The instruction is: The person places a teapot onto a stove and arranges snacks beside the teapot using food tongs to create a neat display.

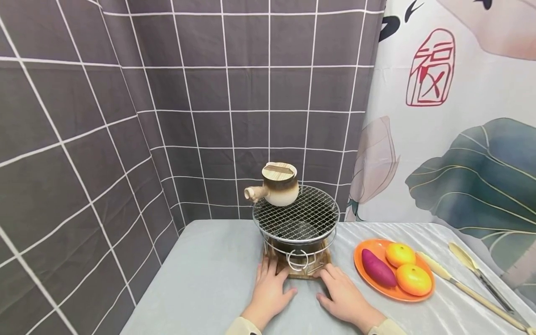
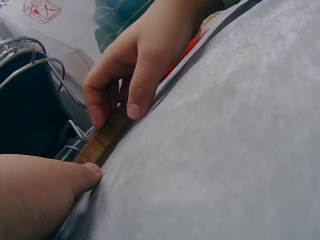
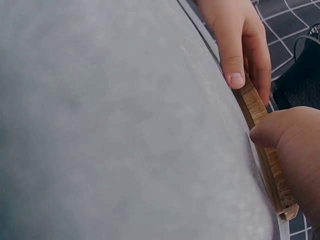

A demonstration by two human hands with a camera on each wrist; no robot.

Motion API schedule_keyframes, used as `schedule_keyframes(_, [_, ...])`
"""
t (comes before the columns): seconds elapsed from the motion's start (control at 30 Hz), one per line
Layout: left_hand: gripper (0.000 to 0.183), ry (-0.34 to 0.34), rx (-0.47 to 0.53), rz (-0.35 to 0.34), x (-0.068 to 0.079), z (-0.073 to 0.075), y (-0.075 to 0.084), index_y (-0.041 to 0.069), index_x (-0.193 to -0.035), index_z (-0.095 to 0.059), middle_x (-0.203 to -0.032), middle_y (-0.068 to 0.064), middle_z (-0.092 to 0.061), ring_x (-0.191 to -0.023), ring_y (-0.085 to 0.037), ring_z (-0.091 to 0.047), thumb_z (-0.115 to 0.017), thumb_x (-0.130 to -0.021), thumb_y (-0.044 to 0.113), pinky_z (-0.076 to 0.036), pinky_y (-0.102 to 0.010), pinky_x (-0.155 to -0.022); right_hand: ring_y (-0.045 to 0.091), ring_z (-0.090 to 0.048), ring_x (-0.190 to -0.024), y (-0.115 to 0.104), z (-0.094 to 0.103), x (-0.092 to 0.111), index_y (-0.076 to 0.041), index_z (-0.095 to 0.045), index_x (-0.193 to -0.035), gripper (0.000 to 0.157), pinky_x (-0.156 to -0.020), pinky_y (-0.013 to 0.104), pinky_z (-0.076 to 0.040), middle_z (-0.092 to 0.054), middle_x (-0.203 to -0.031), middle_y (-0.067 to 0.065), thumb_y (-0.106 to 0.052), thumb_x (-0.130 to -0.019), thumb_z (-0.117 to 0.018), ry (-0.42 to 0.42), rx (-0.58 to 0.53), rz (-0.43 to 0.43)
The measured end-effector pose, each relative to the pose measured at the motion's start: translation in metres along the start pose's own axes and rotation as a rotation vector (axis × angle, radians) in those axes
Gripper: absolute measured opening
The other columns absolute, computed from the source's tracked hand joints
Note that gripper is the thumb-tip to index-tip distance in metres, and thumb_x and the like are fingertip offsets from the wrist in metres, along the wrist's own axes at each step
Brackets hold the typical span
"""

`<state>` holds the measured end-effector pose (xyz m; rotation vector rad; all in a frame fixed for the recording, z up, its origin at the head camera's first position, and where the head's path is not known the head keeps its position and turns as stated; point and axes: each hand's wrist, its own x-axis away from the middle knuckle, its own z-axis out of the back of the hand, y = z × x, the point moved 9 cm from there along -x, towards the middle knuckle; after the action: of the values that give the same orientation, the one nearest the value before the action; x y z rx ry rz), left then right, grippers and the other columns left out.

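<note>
A brown wooden board (image 1: pixel 302 275) lies under a small round grill stove with a wire mesh rack (image 1: pixel 311 216) on top. My left hand (image 1: pixel 268 294) grips the board's near left part, fingers over it and thumb at the front edge. At the near right part, my right hand (image 1: pixel 345 296) grips the same board (image 2: pixel 107 136) with thumb and bent fingers. On the left of the rack stands a tan and brown clay pot (image 1: pixel 282 193) with a wooden lid and a side handle pointing left. A wire ring hangs at the stove's front, between my hands.
Right of the stove, an orange plate (image 1: pixel 360 267) holds a purple sweet potato (image 1: pixel 378 268) and two orange citrus fruits (image 1: pixel 413 279). Tongs with pale tips (image 1: pixel 465 256) lie beyond it on the grey-white cloth (image 1: pixel 201 279). A dark checked curtain (image 1: pixel 247 88) hangs behind.
</note>
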<state>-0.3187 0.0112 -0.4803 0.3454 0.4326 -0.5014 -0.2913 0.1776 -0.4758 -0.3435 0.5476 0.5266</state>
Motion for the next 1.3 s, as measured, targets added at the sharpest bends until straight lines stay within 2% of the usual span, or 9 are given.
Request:
schedule_keyframes(0.1, [0.051, -0.006, -0.059, -0.039, 0.000, 0.000, 0.001, 0.020, -0.126, -0.070, -0.148, -0.025, -0.046, -0.138, -0.050, -0.040, -0.076, -0.083, 0.045, -0.035, -0.060, -0.112, 0.010, -0.054, -0.096, 0.000, 0.001, -0.001, -0.018, -0.063, -0.109, 0.045, -0.081, 0.039, -0.050, -0.054, -0.104, -0.010, -0.022, -0.070, -0.084, 0.001, -0.001, -0.001])
schedule_keyframes(0.27, [0.048, -0.022, -0.116, -0.084, 0.000, 0.002, 0.003, 0.022, -0.130, -0.069, -0.144, -0.023, -0.050, -0.135, -0.048, -0.044, -0.073, -0.086, 0.041, -0.040, -0.057, -0.109, 0.010, -0.054, -0.095, -0.001, 0.002, -0.001, -0.017, -0.063, -0.109, 0.044, -0.081, 0.039, -0.050, -0.054, -0.103, -0.009, -0.022, -0.070, -0.084, 0.001, -0.003, 0.002])
schedule_keyframes(0.37, [0.046, 0.021, -0.134, -0.105, 0.001, 0.005, 0.005, 0.021, -0.127, -0.070, -0.140, -0.022, -0.053, -0.132, -0.047, -0.048, -0.075, -0.085, 0.038, -0.043, -0.057, -0.106, 0.009, -0.053, -0.095, -0.001, 0.001, -0.001, -0.017, -0.063, -0.109, 0.043, -0.082, 0.039, -0.050, -0.054, -0.103, -0.009, -0.022, -0.070, -0.083, -0.004, -0.005, 0.002])
schedule_keyframes(0.57, [0.040, 0.125, -0.170, -0.165, 0.003, 0.011, 0.011, 0.019, -0.115, -0.074, -0.116, -0.013, -0.060, -0.114, -0.040, -0.058, -0.080, -0.079, 0.034, -0.048, -0.054, -0.098, 0.008, -0.053, -0.096, 0.000, 0.001, 0.000, -0.018, -0.063, -0.109, 0.043, -0.082, 0.039, -0.051, -0.053, -0.104, -0.012, -0.022, -0.071, -0.083, -0.009, 0.000, -0.006])
schedule_keyframes(1.0, [0.038, 0.137, -0.154, -0.167, 0.007, 0.010, 0.010, 0.020, -0.115, -0.073, -0.112, -0.011, -0.063, -0.114, -0.038, -0.058, -0.078, -0.078, 0.029, -0.048, -0.058, -0.097, 0.009, -0.054, -0.095, -0.003, 0.003, -0.001, -0.018, -0.063, -0.108, 0.043, -0.081, 0.038, -0.051, -0.053, -0.104, -0.011, -0.022, -0.070, -0.084, -0.003, 0.007, 0.016])
schedule_keyframes(1.17, [0.040, 0.131, -0.140, -0.165, 0.007, 0.010, 0.010, 0.021, -0.118, -0.073, -0.117, -0.012, -0.063, -0.115, -0.039, -0.058, -0.078, -0.078, 0.027, -0.049, -0.059, -0.096, 0.011, -0.056, -0.096, -0.006, 0.008, -0.003, -0.017, -0.064, -0.109, 0.043, -0.083, 0.039, -0.053, -0.054, -0.105, -0.010, -0.021, -0.071, -0.083, -0.041, -0.004, 0.039])
schedule_keyframes(1.3, [0.041, 0.163, -0.136, -0.170, 0.008, 0.014, 0.011, 0.019, -0.117, -0.073, -0.117, -0.013, -0.063, -0.113, -0.040, -0.059, -0.079, -0.077, 0.024, -0.050, -0.059, -0.095, 0.013, -0.058, -0.099, -0.010, 0.012, -0.008, -0.016, -0.064, -0.111, 0.039, -0.087, 0.040, -0.054, -0.054, -0.109, -0.009, -0.019, -0.075, -0.081, -0.102, -0.044, 0.077])
